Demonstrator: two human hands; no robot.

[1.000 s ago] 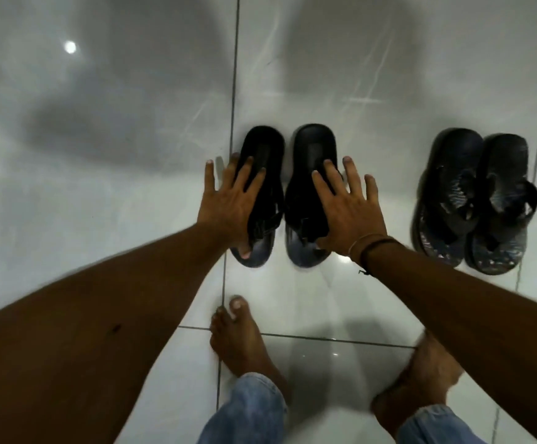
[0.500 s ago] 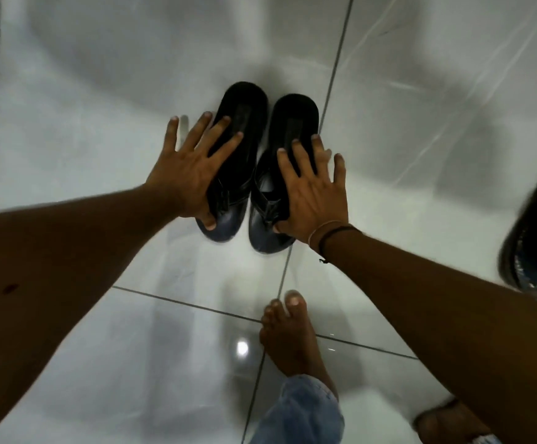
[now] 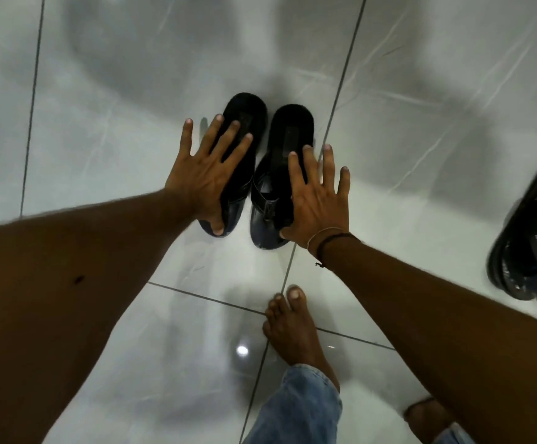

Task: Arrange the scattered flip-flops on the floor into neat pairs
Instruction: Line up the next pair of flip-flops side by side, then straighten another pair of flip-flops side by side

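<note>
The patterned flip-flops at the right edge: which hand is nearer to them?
Right. The right hand rests on the black pair's right flip-flop, nearer the patterned flip-flops; the left hand lies farther away.

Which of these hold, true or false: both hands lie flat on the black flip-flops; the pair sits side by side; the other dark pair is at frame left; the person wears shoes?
1. Both hands, left hand and right hand, lie open on the black rubber flip-flops. True.
2. The two flip-flops sit side by side. True.
3. The dark patterned pair of sandals is at frame left. False: right edge.
4. The person wears shoes. False: the bare foot rests on the glossy white floor tiles.
</note>
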